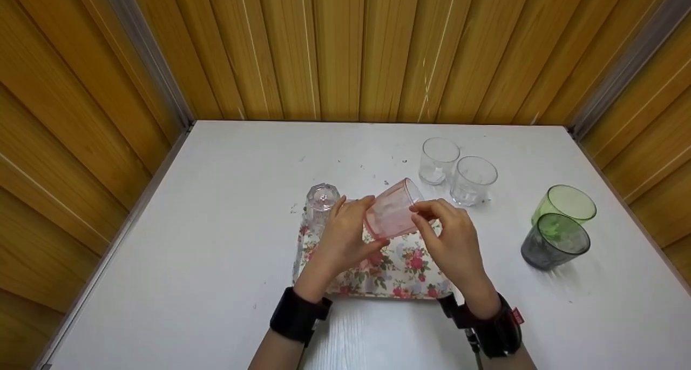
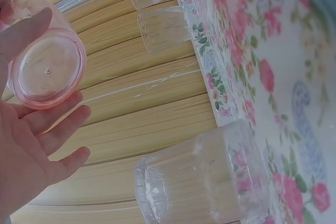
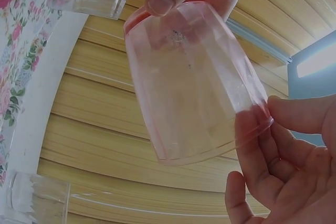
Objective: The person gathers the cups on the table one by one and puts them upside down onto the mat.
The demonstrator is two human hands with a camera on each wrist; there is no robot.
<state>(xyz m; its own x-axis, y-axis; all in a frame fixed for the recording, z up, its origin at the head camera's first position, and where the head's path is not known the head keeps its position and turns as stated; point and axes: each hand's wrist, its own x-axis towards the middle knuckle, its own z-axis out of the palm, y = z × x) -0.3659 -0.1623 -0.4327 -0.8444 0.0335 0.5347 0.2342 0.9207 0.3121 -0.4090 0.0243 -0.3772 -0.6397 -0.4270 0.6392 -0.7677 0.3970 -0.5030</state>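
A pink see-through drinking glass [image 1: 393, 214] is held tilted above a floral tray [image 1: 415, 281], its mouth facing up and to the right. My left hand [image 1: 348, 232] grips it near the base, with the thumb on one side and fingers on the other; the round base of the pink glass [image 2: 48, 71] shows in the left wrist view. At the rim, my right hand [image 1: 453, 240] pinches the wall between thumb and fingers. Upside down on the tray's back left corner stands a clear glass [image 1: 322, 198], just beyond my left hand.
Two clear glasses, one [image 1: 439, 162] behind the other [image 1: 474, 181], stand upright at the back right of the white table [image 1: 216, 240]. Further right are a green glass [image 1: 572, 202] and a dark grey glass [image 1: 545, 248], close together. Wood-patterned walls [image 1: 334, 51] border the table.
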